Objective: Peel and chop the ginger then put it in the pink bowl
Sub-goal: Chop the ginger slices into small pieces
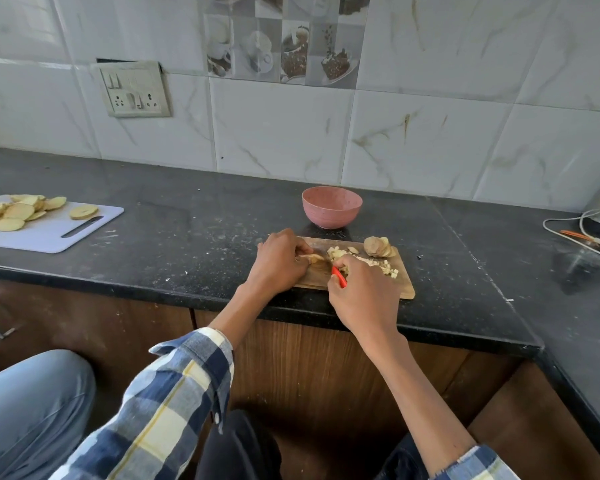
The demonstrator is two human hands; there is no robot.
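**Both hands busy over the ginger on the wooden board**

Curled fingers of the right hand (362, 292) wrap a knife with a red handle (339, 277), just right of the frame's centre; the blade itself is mostly hidden between the two hands. Just to its left, the left hand (280, 263) pinches a pale piece of ginger (315, 258) down against the wooden board (404, 287). Small chopped cubes (388, 269) lie scattered on the board to the right of the hands, and a few more sit just above the knife hand. At the board's upper right corner rests a bigger lump of ginger (374, 246) with some slices leaning beside it.

Just above the board, nearer the wall, stands the pink bowl (332, 206); I cannot see anything inside it from this angle. All of it sits on a black counter (187, 216).

Far off at the left edge of the frame lies a white cutting board (54, 232) with yellowish round slices (14, 213) piled on it. A switch plate (135, 89) hangs on the tiled wall at upper left. White cables (565, 227) trail along the counter at the right edge. Checked sleeves cover the forearms at the bottom.
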